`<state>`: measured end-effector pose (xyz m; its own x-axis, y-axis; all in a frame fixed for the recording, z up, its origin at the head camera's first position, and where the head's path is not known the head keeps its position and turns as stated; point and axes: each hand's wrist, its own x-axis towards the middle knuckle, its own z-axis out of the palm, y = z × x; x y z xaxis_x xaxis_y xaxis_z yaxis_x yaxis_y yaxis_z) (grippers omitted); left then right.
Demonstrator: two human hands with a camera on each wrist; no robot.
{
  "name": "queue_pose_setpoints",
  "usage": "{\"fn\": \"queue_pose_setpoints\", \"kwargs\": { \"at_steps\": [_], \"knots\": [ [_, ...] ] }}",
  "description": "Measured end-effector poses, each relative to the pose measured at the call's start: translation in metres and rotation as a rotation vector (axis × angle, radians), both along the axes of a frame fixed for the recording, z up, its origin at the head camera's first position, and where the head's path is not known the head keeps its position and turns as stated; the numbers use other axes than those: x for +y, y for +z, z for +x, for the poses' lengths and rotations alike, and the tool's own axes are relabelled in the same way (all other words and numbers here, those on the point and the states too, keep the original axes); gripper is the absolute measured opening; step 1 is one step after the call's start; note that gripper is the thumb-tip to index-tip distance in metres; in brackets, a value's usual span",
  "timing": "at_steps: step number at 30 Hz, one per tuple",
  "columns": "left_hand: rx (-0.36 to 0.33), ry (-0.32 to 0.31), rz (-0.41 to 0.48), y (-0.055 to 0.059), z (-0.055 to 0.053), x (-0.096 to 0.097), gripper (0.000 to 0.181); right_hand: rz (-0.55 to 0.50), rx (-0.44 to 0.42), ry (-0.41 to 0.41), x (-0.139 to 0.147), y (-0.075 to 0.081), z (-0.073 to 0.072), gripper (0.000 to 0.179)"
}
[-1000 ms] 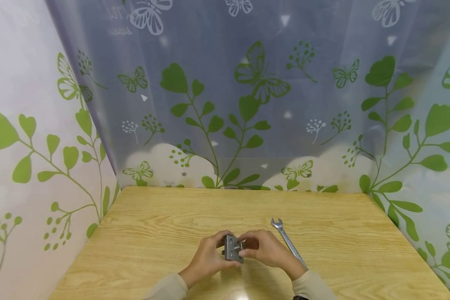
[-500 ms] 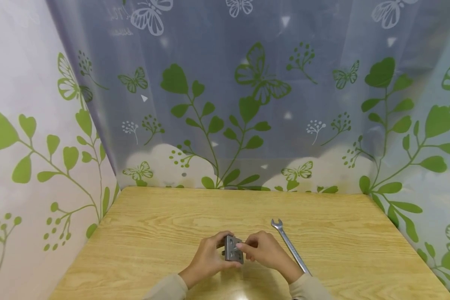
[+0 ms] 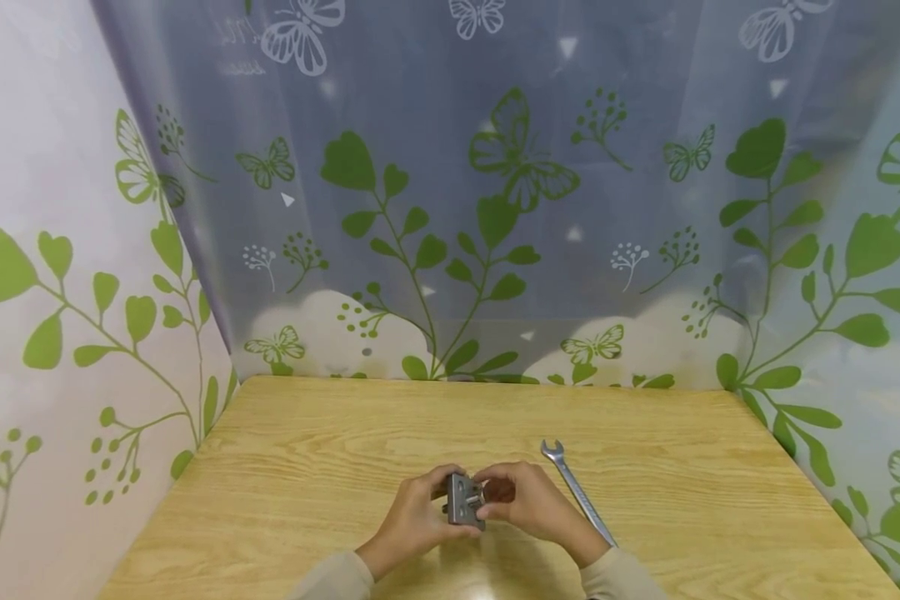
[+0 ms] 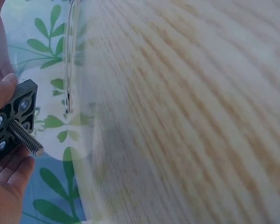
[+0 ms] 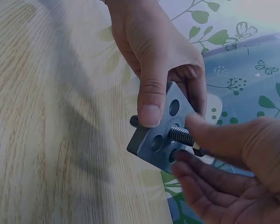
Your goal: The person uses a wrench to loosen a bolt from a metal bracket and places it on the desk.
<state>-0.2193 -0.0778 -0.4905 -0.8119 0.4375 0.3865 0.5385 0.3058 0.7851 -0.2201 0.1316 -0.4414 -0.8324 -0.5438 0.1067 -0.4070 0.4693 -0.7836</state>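
Observation:
My left hand (image 3: 416,517) grips a small square grey plate (image 5: 151,137) by its edges, with the thumb on one side. The plate has several round holes. In the left wrist view, its other face (image 4: 23,100) is dark and recessed, and the threaded end of a bolt (image 4: 25,137) juts out of it. On the side toward my right hand (image 3: 532,500), more bolt thread (image 5: 179,135) stands out from the middle. My right thumb and fingers pinch around that outer end, where a dark piece is partly hidden.
An open-ended wrench (image 3: 579,493) lies on the wooden table (image 3: 307,433), just right of my right hand. Leaf-patterned sheets (image 3: 420,208) hang behind the table and along both sides.
My right fingers have shifted at the bolt: half a second ago the thumb lay across it close to the plate; now thumb and fingers stand apart around it. My left hand keeps its grip.

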Motion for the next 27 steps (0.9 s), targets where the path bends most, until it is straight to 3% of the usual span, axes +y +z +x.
{"fn": "queue_pose_setpoints", "kwargs": {
  "at_steps": [5, 11, 15, 20, 27],
  "knots": [
    [-0.012, 0.008, -0.004, -0.0004, 0.0002, -0.0007, 0.065, 0.036, -0.051, -0.023, 0.0008, -0.002, 0.0003, 0.041],
    [-0.01, 0.009, 0.0, -0.0011, -0.0009, -0.0015, 0.066, -0.004, -0.091, -0.082, -0.0017, -0.0034, 0.0002, 0.051],
    [-0.004, 0.004, 0.001, -0.0021, -0.0008, -0.0019, 0.065, 0.008, -0.083, -0.071, -0.0032, -0.0033, 0.0005, 0.041],
    [-0.022, 0.008, 0.001, -0.0027, -0.0007, -0.0029, 0.065, -0.003, -0.004, -0.015, -0.0016, -0.0018, -0.0004, 0.018],
    [-0.015, 0.012, -0.001, -0.0025, -0.0004, -0.0028, 0.064, -0.028, 0.006, 0.008, -0.0008, -0.0024, -0.0013, 0.02]
  ]
}}
